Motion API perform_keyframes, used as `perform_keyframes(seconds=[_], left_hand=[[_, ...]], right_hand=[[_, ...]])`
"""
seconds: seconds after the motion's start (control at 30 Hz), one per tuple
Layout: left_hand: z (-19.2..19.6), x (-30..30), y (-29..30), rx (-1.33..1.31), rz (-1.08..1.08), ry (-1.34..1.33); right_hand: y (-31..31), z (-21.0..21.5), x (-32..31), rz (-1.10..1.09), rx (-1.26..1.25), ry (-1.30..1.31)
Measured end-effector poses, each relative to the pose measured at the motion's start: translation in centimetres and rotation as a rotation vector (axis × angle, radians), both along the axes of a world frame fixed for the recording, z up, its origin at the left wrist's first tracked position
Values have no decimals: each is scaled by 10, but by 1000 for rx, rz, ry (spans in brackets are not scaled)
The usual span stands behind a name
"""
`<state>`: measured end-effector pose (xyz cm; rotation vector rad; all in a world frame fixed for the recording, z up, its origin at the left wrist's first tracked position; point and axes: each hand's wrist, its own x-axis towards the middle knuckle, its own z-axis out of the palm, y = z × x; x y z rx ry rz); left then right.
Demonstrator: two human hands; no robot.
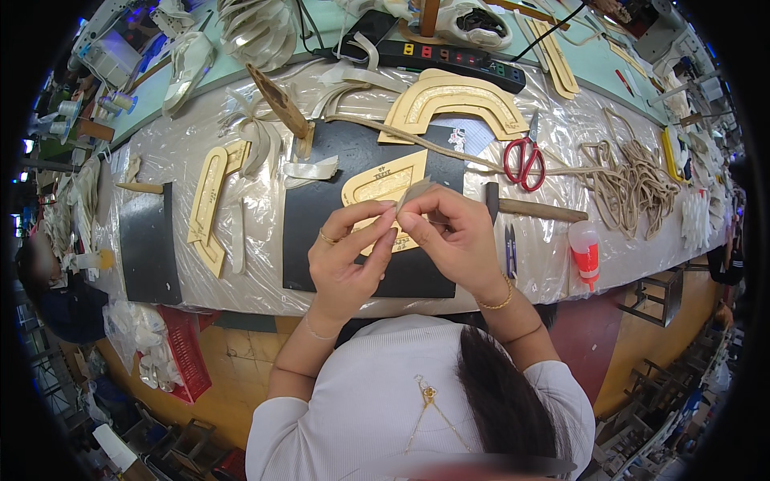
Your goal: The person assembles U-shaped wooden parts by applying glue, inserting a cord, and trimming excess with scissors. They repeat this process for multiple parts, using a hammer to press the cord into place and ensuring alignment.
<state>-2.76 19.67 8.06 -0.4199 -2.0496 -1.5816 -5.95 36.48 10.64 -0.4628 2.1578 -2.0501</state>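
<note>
Above a black mat (309,252), my left hand (350,250) and my right hand (455,236) meet fingertip to fingertip. Between them they pinch a small grey strip of material (416,190), its lower end hidden by my fingers. Directly beneath lies a cream template board (393,178) with a curved slot, partly covered by both hands. A larger arched template (449,100) overlaps the mat's far edge. White strips (313,171) rest at the mat's far left. Right of the mat are a wooden-handled hammer (537,210) and small dark thread snips (511,250).
Red-handled scissors (524,163), a tangled beige cord (630,188) and a red-and-clear squeeze bottle (585,252) occupy the right side. Another template (210,196) and a second black mat (147,244) lie left. A wooden post (277,100) and a power strip (449,58) stand behind.
</note>
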Motion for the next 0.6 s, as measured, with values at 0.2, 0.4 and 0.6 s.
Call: perform_keyframes(seconds=[0.2,0.4,0.6], left_hand=[[3,0,2,-31,16,42],[6,4,5,79,14,-104],[5,4,1,191,-78,-208]], right_hand=[[-1,1,0,-30,81,137],[3,3,-3,15,81,151],[7,-1,-4,87,1,-31]])
